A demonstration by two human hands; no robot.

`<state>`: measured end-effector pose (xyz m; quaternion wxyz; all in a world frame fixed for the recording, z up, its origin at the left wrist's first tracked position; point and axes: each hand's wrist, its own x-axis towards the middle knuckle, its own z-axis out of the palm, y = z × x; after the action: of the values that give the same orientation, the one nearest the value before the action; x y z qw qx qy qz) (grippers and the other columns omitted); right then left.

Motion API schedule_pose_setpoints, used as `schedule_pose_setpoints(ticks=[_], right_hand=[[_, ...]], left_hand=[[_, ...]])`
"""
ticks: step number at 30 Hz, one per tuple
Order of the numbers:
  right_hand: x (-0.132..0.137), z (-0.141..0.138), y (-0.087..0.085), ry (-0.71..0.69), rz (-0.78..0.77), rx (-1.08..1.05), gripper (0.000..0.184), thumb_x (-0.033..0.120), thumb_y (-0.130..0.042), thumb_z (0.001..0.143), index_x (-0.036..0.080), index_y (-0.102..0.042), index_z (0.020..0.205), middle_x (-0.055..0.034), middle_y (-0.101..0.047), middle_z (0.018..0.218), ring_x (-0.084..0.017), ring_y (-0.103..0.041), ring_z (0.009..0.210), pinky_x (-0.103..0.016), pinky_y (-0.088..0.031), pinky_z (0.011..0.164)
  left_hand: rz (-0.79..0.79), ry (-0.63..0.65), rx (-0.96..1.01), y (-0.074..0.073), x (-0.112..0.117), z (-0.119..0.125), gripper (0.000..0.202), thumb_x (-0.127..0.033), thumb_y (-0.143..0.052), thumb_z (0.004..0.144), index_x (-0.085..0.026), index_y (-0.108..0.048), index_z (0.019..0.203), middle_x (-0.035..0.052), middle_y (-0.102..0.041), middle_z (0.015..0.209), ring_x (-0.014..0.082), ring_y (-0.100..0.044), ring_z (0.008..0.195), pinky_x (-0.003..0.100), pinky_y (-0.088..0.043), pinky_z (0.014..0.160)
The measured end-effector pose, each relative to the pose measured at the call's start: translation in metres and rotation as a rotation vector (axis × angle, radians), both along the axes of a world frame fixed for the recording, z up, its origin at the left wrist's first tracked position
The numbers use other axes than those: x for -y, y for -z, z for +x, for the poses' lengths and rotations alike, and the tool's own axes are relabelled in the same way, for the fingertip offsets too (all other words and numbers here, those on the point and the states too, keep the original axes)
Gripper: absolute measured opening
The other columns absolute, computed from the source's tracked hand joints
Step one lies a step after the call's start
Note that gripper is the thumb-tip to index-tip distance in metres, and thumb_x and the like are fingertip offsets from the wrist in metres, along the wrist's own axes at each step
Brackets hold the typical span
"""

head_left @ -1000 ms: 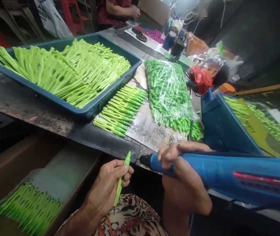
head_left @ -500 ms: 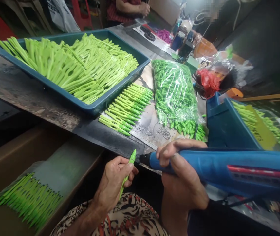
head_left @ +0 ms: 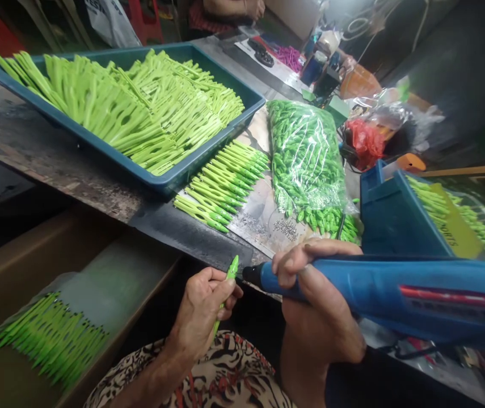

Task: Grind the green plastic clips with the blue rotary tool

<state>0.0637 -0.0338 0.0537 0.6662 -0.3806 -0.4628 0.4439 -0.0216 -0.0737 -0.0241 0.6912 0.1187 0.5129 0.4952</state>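
My left hand (head_left: 208, 297) pinches a slim light-green plastic stick (head_left: 232, 268) with a pointed darker-green head, held upright with the point up. My right hand (head_left: 310, 283) is wrapped round a blue electric screwdriver (head_left: 378, 286) lying level. Its black nose points left at the stick's head; whether the bit touches cannot be made out. Beyond both hands, rows of similar green sticks (head_left: 220, 190) with dark-green heads lie on the table. Small silver screws (head_left: 285, 229) are heaped beside them. Loose green heads (head_left: 327, 222) spill from a clear plastic bag (head_left: 306, 153).
A blue tray (head_left: 161, 182) piled with light-green sticks stands at the back left. On the right is a blue bin (head_left: 399, 215) with green parts behind it. A cardboard box (head_left: 8, 266) at lower left holds bagged sticks (head_left: 55, 340). Another person's arm (head_left: 229, 8) shows at the back.
The view has shifted slightly, so the table's things sit a little further right and higher. Both hands keep their grips, with the screwdriver's nose still close to the stick's head.
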Motion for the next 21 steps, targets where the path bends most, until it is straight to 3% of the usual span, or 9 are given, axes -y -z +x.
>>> schedule_pose_setpoints(ticks=[10, 16, 21], right_hand=[[-0.001, -0.001, 0.002, 0.043, 0.038, 0.079, 0.017, 0.016, -0.057, 0.067, 0.018, -0.052, 0.083, 0.0034, -0.053, 0.061, -0.01, -0.048, 0.049, -0.028, -0.04, 0.052], [0.0, 0.009, 0.008, -0.072, -0.002, 0.182, 0.016, 0.019, -0.058, 0.073, 0.021, -0.049, 0.085, 0.0039, -0.052, 0.067, -0.011, -0.05, 0.057, -0.028, -0.043, 0.058], [-0.003, 0.002, 0.011, -0.042, 0.071, 0.255, 0.013, 0.02, -0.058, 0.073, 0.021, -0.048, 0.081, 0.004, -0.049, 0.065, -0.011, -0.047, 0.055, -0.031, -0.041, 0.058]], left_hand=[[-0.036, -0.015, -0.002, -0.006, -0.002, 0.0, 0.022, -0.028, -0.067, 0.063, -0.013, -0.051, 0.064, 0.0033, -0.059, 0.057, 0.0071, -0.044, 0.048, 0.017, -0.025, 0.041], [-0.046, 0.0, -0.018, -0.006, -0.002, 0.0, 0.021, -0.028, -0.065, 0.066, -0.013, -0.051, 0.065, 0.0025, -0.059, 0.057, 0.0063, -0.043, 0.047, 0.017, -0.025, 0.041], [-0.046, -0.008, -0.014, -0.002, -0.004, 0.0, 0.022, -0.029, -0.067, 0.065, -0.013, -0.052, 0.063, 0.0018, -0.057, 0.054, 0.0057, -0.041, 0.044, 0.018, -0.025, 0.041]])
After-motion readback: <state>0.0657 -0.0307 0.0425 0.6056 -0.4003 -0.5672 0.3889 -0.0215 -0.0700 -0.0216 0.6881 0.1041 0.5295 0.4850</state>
